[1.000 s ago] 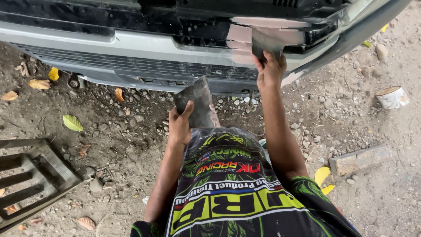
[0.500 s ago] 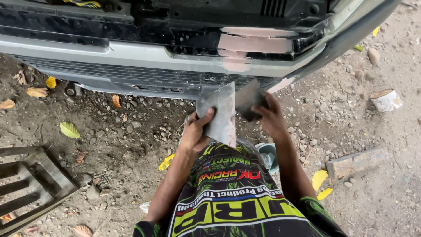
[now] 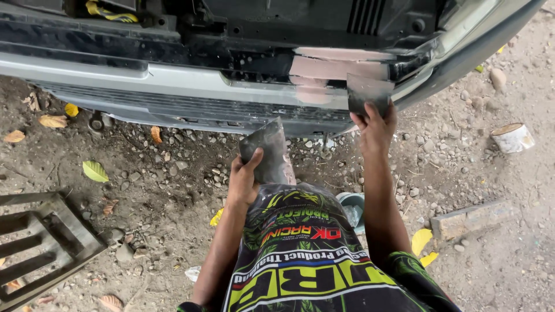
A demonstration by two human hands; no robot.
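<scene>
Pinkish filler patch [image 3: 338, 68] sits on the silver car bumper [image 3: 173, 81], upper centre-right of the frame. Right hand [image 3: 374, 124] reaches up to it, fingers clamped on a dark flat spreader [image 3: 369, 92] whose upper edge lies against the patch's right end. Left hand [image 3: 244, 176] is lower, centre frame, fingers closed on a second dark flat board [image 3: 269, 151], tilted, smeared grey, held off the bumper. Both forearms stretch forward over a knee in black, green and white printed fabric [image 3: 300, 254]. Ground is bare dirt and gravel [image 3: 173, 173] with yellow leaves. Grey metal grate [image 3: 40, 242] at lower left. Small tin can [image 3: 511, 137] at right edge, well apart from the hands. Grey round container [image 3: 352, 205] partly hidden beside the right forearm. Brick [image 3: 471, 216] at lower right.
</scene>
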